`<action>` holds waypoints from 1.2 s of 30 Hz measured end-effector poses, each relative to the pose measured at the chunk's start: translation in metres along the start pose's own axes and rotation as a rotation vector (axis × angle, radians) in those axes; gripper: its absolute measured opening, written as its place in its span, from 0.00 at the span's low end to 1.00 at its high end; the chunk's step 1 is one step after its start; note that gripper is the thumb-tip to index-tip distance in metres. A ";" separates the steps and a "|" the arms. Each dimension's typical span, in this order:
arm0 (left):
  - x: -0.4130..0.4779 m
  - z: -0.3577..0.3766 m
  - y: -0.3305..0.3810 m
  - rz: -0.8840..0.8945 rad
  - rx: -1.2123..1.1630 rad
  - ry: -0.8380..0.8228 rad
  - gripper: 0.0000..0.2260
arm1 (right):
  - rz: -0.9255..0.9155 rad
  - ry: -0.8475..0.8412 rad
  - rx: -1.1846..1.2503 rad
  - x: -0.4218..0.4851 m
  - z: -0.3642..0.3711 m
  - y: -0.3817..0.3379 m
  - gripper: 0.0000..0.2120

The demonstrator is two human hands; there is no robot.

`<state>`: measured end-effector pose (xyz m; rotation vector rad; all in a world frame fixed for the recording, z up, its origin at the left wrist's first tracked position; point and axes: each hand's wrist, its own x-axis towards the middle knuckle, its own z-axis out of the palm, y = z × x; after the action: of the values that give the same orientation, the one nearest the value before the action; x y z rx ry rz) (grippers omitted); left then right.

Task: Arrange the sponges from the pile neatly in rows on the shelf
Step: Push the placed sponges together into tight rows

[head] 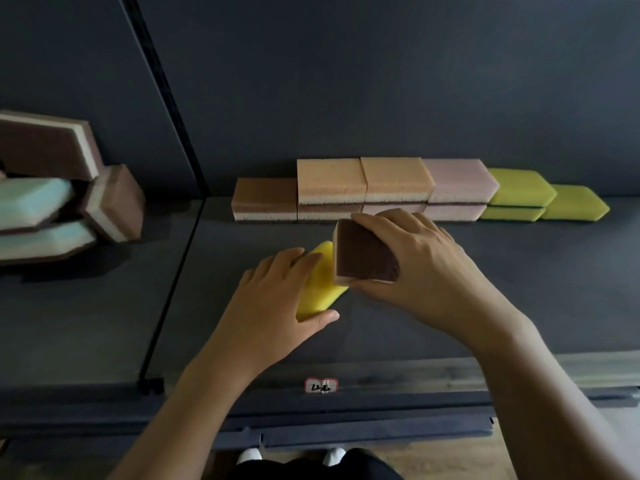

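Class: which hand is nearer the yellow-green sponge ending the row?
Right. The right hand, holding a brown-faced sponge, sits front-left of the end sponge; the left hand, gripping a yellow sponge, lies farther left.

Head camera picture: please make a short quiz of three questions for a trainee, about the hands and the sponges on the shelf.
1. True or false: the left hand grips a yellow sponge.
2. Choose one: which colour is the rough face of the two-layer sponge that the right hand grips? A green, B brown, C blue.
3. Fill in the gap: the pile of unsorted sponges lies to the ___ of the black divider bar.

Key: 1 true; 2 B; 3 left.
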<state>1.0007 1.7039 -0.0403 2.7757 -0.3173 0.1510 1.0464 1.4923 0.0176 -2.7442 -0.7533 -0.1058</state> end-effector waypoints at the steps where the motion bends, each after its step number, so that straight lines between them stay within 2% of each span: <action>1: 0.000 -0.004 -0.002 0.000 -0.038 -0.002 0.34 | 0.000 -0.004 0.002 0.002 0.001 -0.002 0.39; 4: 0.000 -0.016 -0.011 0.018 -0.132 0.003 0.36 | -0.010 -0.005 0.008 0.006 0.003 -0.011 0.37; 10: 0.002 -0.034 -0.028 0.035 -0.274 0.036 0.42 | -0.086 -0.038 0.009 0.020 0.013 -0.037 0.40; 18: 0.000 -0.049 -0.061 0.064 -0.295 0.032 0.38 | -0.113 -0.057 0.167 0.030 0.014 -0.053 0.38; 21: -0.003 -0.053 -0.073 0.068 -0.329 0.047 0.36 | -0.078 -0.041 0.225 0.030 0.015 -0.051 0.34; 26: -0.007 -0.057 -0.078 0.114 -0.206 0.103 0.36 | -0.032 -0.009 0.261 0.031 0.022 -0.054 0.26; 31: -0.006 -0.060 -0.081 0.146 -0.051 0.148 0.30 | -0.005 0.023 0.339 0.032 0.025 -0.062 0.27; 34: -0.003 -0.063 -0.088 0.130 -0.070 0.168 0.26 | -0.009 -0.019 0.346 0.032 0.024 -0.063 0.31; 36: -0.001 -0.064 -0.089 0.130 -0.091 0.163 0.26 | -0.012 0.002 0.357 0.032 0.024 -0.063 0.28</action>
<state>1.0163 1.8082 -0.0097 2.6328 -0.4505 0.3825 1.0422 1.5668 0.0152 -2.4013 -0.7108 0.0224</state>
